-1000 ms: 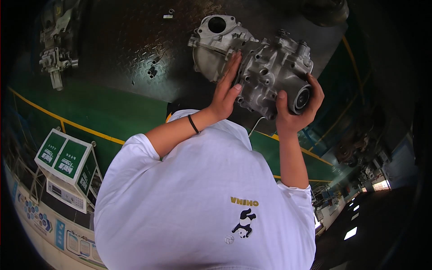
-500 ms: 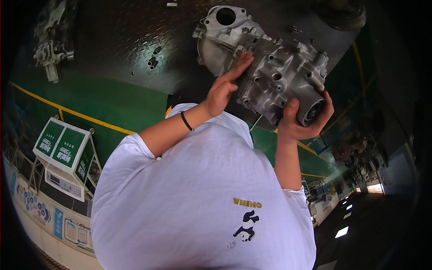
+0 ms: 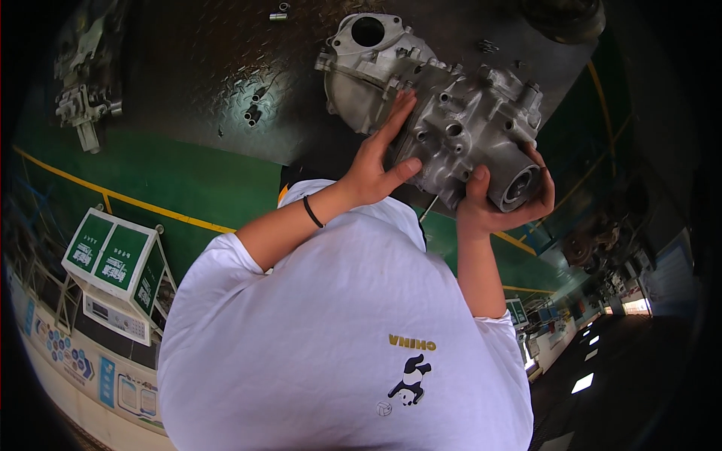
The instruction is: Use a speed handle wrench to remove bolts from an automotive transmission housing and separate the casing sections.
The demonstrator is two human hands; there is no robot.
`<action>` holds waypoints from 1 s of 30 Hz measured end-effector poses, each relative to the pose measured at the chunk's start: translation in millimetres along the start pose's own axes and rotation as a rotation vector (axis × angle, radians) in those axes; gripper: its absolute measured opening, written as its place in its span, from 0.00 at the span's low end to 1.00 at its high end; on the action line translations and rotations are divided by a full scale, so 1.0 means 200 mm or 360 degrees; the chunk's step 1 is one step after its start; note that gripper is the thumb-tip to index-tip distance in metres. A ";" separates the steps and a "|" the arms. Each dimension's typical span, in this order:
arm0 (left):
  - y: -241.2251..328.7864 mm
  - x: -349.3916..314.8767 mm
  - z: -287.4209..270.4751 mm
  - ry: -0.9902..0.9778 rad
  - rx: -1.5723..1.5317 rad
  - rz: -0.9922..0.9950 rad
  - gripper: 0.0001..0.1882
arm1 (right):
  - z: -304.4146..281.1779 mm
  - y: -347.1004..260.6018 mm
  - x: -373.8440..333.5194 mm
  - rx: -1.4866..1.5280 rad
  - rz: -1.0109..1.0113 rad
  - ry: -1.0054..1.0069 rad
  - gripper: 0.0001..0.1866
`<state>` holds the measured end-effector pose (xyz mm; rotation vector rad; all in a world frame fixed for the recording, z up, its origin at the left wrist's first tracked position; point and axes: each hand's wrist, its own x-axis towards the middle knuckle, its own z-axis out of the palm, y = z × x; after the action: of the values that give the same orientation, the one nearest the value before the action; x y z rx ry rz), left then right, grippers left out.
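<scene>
A grey cast-metal gearbox housing [image 3: 451, 124] lies on the dark metal table, running from upper left to lower right. Its far-left end is a bell-shaped section [image 3: 353, 90] with a round hole in a flange. My left hand [image 3: 383, 158] rests against the near side by a joint, fingers stretched out together, thumb spread apart onto the casing. Around the tubular end [image 3: 517, 184] at the right, my right hand [image 3: 496, 207] is wrapped, thumb on the near side and fingers on the far side. The undersides of the housing and of both palms are hidden.
Small dark cylindrical parts [image 3: 253, 113] lie left of the housing, and small metal sleeves [image 3: 279, 15] farther back. Several small metal pieces [image 3: 489, 46] sit behind it. A round metal part [image 3: 564, 22] stands at the back right. Another metal assembly [image 3: 86, 105] is at far left.
My left thumb has come down and spread onto the casing. The housing appears slightly farther left and lower in the picture, though the whole view has shifted too. My right hand keeps its grip.
</scene>
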<state>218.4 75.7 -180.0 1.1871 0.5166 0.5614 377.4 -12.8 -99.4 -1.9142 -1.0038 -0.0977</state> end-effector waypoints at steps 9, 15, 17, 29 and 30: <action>0.00 -0.01 0.01 0.0021 0.0175 -0.0045 0.35 | 0.02 -0.01 0.00 0.0099 -0.0026 0.0010 0.44; 0.14 0.08 0.03 0.0174 0.0330 0.0018 0.33 | 0.06 0.00 0.01 0.0402 0.0041 0.0000 0.48; 0.24 0.11 0.05 0.0191 0.0694 0.0277 0.33 | 0.06 0.01 0.00 0.0687 0.0136 0.0023 0.48; 0.45 0.30 0.35 -0.0210 0.1435 0.0685 0.42 | -0.20 0.62 -0.29 0.0659 0.1022 0.0359 0.21; 0.42 0.32 0.36 -0.0202 0.1340 0.0797 0.36 | -0.19 0.72 -0.30 0.0606 0.1128 0.0312 0.19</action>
<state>302.2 89.5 -84.0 2.1749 0.3434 0.7102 446.8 -110.4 -205.4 -1.7545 -0.1576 0.2902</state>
